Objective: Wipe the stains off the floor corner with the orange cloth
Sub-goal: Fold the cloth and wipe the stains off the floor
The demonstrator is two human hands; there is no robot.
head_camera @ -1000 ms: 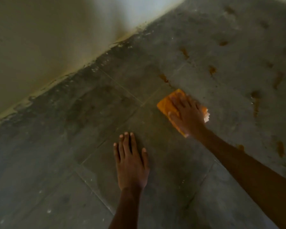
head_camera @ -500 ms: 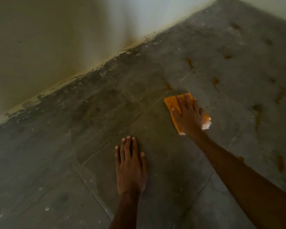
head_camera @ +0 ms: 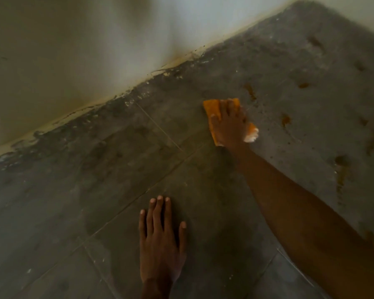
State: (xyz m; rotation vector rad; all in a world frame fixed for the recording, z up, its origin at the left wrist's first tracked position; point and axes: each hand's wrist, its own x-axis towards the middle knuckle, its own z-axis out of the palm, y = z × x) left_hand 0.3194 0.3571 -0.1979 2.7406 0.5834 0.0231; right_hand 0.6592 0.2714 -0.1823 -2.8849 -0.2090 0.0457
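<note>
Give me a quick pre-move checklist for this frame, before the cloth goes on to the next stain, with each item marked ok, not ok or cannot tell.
1. Right hand flat on the orange cloth, palm pressing it to the floor: ok.
2. Left hand spread flat on the floor, bracing, apart from the cloth: ok.
3. Nearest stain just beyond the cloth's far right corner, not yet covered: ok as next target.
4. Floor free of stains: not ok; brown marks remain to the right.
5. Grime along the wall edge: not ok, still dark.
6. Cloth wet enough: cannot tell; white foam or a pale layer shows at its near edge.
</note>
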